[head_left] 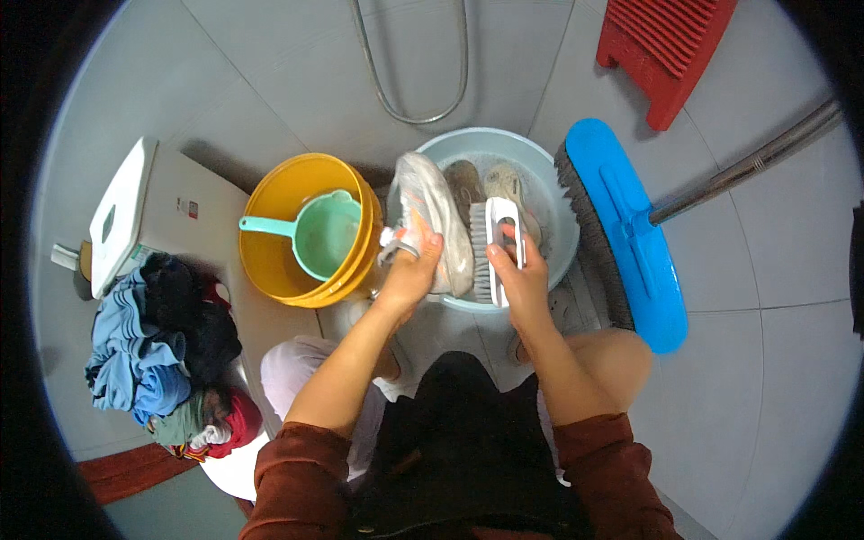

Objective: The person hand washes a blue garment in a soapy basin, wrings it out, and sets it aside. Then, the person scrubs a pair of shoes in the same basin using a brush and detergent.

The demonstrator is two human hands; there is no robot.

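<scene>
My left hand grips a wet whitish shoe with orange marks, its sole turned to the right, over the left part of a pale blue plastic basin. In my right hand is a white-handled scrubbing brush; its grey bristles face left, close beside the shoe. The brush covers part of the basin. Behind it, a brown shoe and a beige shoe lie in sudsy water. Whether the bristles touch the held shoe cannot be told.
Left of the basin, stacked yellow buckets hold a mint-green dipper. Piled clothes lie beside a pale cabinet-like box. A blue broom is at the right, a red washboard behind it. A shower hose hangs above.
</scene>
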